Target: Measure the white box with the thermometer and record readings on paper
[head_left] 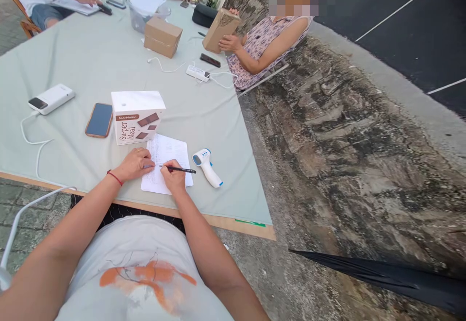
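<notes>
My right hand point(174, 177) is closed around a black pen point(184, 169), its tip on a sheet of paper point(156, 185) covered in small handwriting or print. My left hand point(134, 164) lies on the paper's left edge with fingers bent, pressing it down. A small bluish spot by its fingertips is too small to make out. Just behind the paper stands a white "Su-per Meal" box point(138, 119). A smartphone point(99, 120) in a brown case lies left of the box. To the right of the paper rests a white and blue infrared thermometer point(207, 167).
A white power bank point(51, 99) with a cable lies at left. Farther back are a cardboard box point(162, 37), a plastic tub point(137, 21) with papers, a black phone point(210, 60) and a power strip point(197, 73). Another person holds a cardboard box point(220, 29); two others sit opposite.
</notes>
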`<state>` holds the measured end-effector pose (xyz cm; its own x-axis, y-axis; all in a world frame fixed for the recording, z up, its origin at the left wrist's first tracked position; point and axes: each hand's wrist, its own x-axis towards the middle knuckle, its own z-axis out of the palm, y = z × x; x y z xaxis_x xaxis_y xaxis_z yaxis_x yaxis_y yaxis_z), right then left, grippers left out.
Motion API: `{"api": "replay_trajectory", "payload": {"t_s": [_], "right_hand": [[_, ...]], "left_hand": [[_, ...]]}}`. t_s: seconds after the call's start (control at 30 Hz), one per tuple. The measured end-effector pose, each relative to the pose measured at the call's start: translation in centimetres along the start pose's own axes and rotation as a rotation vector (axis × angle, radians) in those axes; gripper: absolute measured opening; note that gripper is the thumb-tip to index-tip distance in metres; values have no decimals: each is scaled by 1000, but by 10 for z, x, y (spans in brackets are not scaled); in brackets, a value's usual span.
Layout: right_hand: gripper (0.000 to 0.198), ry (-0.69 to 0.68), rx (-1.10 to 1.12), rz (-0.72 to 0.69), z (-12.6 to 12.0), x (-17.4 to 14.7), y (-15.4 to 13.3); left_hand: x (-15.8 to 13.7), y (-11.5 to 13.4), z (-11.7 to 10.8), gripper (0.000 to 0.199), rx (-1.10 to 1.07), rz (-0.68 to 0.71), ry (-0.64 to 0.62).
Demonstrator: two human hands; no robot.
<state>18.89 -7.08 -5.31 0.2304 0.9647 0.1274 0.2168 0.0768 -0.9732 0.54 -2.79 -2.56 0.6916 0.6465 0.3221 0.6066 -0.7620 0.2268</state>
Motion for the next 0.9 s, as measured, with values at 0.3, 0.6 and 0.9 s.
{"api": "replay_trajectory", "payload": {"t_s": [0.3,0.6,0.9], "right_hand": [[22,48,34,14,0,-2,-1],[16,46,-16,-33,2,-1,6],[31,41,-421,-527,-27,20,21]], "left_hand": [[0,0,-1,28,-13,-10,-9],[1,0,0,24,-14,-8,0],[-5,0,-18,31,-1,-140,649]]}}
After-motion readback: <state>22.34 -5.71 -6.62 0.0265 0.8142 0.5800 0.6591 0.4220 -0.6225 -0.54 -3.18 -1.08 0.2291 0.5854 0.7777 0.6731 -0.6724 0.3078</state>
